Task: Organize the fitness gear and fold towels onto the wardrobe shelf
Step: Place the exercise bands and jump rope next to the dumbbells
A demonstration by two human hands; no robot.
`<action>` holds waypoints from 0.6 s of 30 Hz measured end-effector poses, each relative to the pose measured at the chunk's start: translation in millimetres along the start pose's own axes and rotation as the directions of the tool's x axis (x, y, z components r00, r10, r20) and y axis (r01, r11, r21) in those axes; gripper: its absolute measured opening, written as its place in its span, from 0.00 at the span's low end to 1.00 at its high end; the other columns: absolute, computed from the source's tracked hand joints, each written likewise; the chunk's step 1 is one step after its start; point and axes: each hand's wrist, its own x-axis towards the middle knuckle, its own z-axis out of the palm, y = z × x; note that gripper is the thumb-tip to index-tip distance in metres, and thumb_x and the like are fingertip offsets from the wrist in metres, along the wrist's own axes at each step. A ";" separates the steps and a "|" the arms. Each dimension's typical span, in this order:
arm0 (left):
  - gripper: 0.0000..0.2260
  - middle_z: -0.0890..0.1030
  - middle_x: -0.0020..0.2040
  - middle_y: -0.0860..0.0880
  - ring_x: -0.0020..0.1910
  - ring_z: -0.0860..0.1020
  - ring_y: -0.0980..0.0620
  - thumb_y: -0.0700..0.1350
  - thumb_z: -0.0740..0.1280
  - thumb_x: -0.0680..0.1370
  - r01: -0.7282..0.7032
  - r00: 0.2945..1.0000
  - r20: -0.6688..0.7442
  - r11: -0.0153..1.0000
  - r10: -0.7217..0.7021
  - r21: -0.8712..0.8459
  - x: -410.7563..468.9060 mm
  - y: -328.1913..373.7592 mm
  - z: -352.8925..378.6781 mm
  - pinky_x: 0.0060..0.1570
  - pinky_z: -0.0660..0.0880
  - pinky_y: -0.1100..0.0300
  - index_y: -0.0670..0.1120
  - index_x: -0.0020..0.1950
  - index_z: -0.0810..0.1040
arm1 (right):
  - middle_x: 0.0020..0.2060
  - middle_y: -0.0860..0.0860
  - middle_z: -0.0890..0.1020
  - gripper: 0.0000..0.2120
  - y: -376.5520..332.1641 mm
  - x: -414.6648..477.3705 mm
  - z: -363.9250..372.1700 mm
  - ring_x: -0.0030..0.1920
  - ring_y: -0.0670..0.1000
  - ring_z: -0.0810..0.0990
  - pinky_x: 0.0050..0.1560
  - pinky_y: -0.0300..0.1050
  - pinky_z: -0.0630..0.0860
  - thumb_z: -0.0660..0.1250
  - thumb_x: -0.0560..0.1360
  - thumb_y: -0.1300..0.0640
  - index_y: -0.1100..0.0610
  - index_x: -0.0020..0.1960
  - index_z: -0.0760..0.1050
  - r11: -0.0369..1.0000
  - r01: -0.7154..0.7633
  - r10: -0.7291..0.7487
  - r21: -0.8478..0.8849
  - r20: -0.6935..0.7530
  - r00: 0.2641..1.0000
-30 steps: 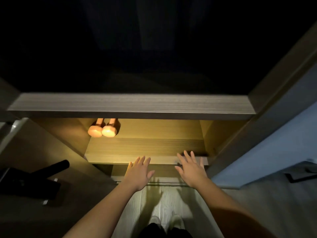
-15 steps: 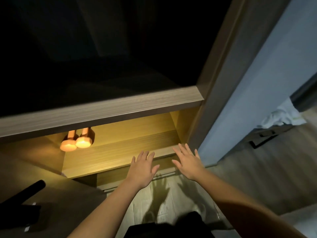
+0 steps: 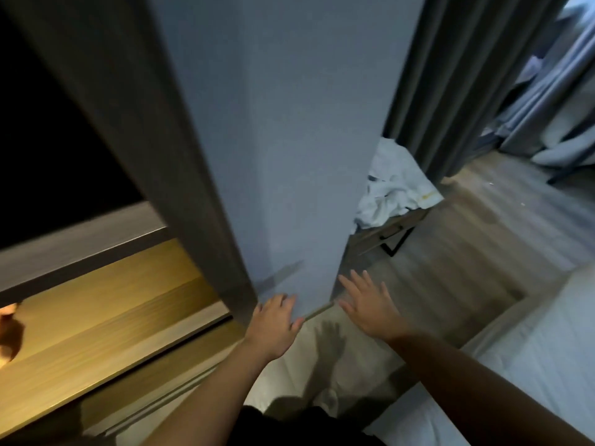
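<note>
Warm light filled the wardrobe shelf (image 3: 96, 317) at lower left, where an orange dumbbell (image 3: 8, 329) showed at the frame's edge, seemingly already stowed. Right of the wardrobe's side panel (image 3: 154, 156) and the blue wall (image 3: 273, 123), you held your left hand (image 3: 273, 326) and right hand (image 3: 370, 307) out low, fingers spread and empty, probably free for the next item. Crumpled white towels (image 3: 392, 188) lay unfolded on a low table (image 3: 396, 225) right of centre, beside the curtain (image 3: 434, 75).

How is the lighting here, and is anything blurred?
Head view: warm light only on the wardrobe shelf, the compartment above black; room dim, bluish; motion blur smears the shelf and curtain; a hand shadow falls on the floor.
</note>
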 end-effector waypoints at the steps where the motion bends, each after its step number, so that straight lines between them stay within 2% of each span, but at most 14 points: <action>1: 0.24 0.65 0.73 0.48 0.72 0.63 0.47 0.57 0.54 0.82 -0.023 1.000 0.012 1.000 0.023 -0.004 11.3 17.7 0.4 0.70 0.59 0.51 0.50 0.76 0.59 | 0.79 0.51 0.48 0.28 20.5 -2.0 -6.0 0.79 0.55 0.44 0.75 0.61 0.47 0.48 0.83 0.42 0.48 0.80 0.47 1.000 -0.021 0.021 0.015 0.002 1.000; 7: 0.25 0.63 0.75 0.47 0.73 0.62 0.46 0.56 0.54 0.83 -0.149 0.987 0.070 0.988 0.147 0.028 81.9 103.5 -6.1 0.71 0.59 0.50 0.48 0.78 0.58 | 0.79 0.51 0.44 0.28 118.0 -0.5 -23.6 0.78 0.55 0.40 0.76 0.63 0.44 0.48 0.83 0.42 0.47 0.79 0.44 0.985 -0.145 0.142 0.090 0.040 0.989; 13: 0.25 0.65 0.74 0.46 0.72 0.63 0.46 0.56 0.55 0.82 -0.256 0.965 0.090 0.962 0.247 0.099 169.0 162.0 -8.9 0.70 0.61 0.48 0.48 0.77 0.60 | 0.79 0.51 0.45 0.28 177.7 17.7 -34.0 0.78 0.56 0.41 0.75 0.64 0.44 0.49 0.83 0.42 0.47 0.79 0.47 0.954 -0.246 0.243 0.174 0.039 0.969; 15: 0.25 0.64 0.74 0.47 0.73 0.61 0.47 0.56 0.55 0.82 -0.302 0.952 0.098 0.943 0.291 0.137 198.4 180.2 -9.9 0.70 0.60 0.47 0.48 0.77 0.59 | 0.79 0.51 0.45 0.28 195.1 31.3 -37.7 0.78 0.56 0.40 0.75 0.64 0.44 0.48 0.83 0.42 0.48 0.80 0.46 0.946 -0.265 0.263 0.186 0.038 0.964; 18: 0.25 0.59 0.77 0.46 0.77 0.54 0.46 0.55 0.54 0.83 -0.343 0.935 0.148 0.925 0.321 0.163 248.4 205.4 -7.2 0.73 0.54 0.43 0.47 0.78 0.57 | 0.79 0.51 0.44 0.28 224.0 57.3 -40.8 0.78 0.56 0.40 0.75 0.63 0.44 0.47 0.83 0.42 0.48 0.80 0.45 0.937 -0.296 0.295 0.183 0.033 0.955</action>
